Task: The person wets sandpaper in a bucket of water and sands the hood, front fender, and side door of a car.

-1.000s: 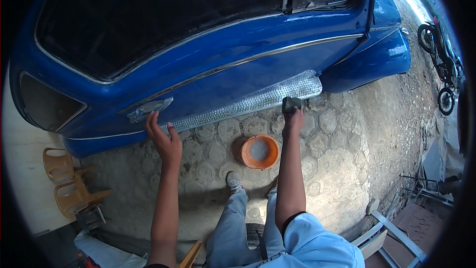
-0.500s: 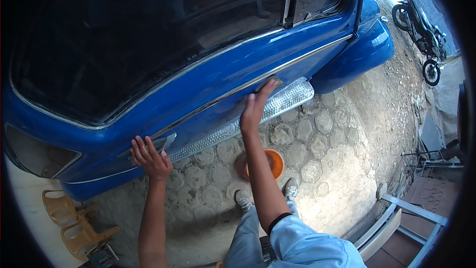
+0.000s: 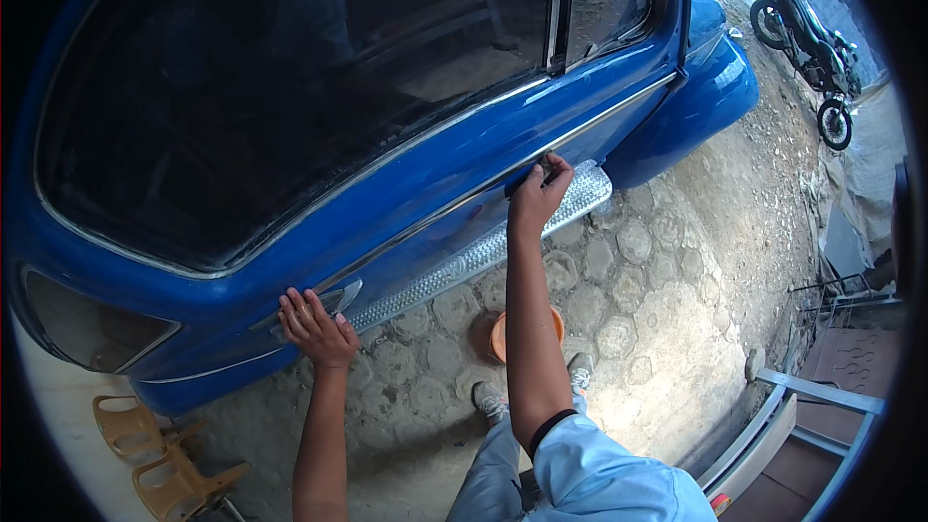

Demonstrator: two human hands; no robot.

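In front of me is the side of a blue car (image 3: 435,179) with a chrome trim strip (image 3: 619,114) along its door. My right hand (image 3: 537,201) is at the door panel just below that strip, its fingers curled around a small dark pad (image 3: 547,165). The fingers hide most of the pad. Farther left, my left hand (image 3: 317,331) rests with spread fingers on the bodywork, beside a chrome-coloured fitting (image 3: 348,297), and holds nothing. A silver textured running board (image 3: 435,280) extends beneath the door.
Behind my right forearm, an orange bucket (image 3: 498,336) stands on the stone paving (image 3: 619,338). Tan plastic chairs (image 3: 174,483) are at lower left. A motorcycle (image 3: 807,43) is parked at far right, and a metal frame (image 3: 826,392) stands at lower right.
My right hand has shifted right along the door, and its fingers have gone from stretched to curled around the pad. My left hand keeps its place on the car while the view shifts.
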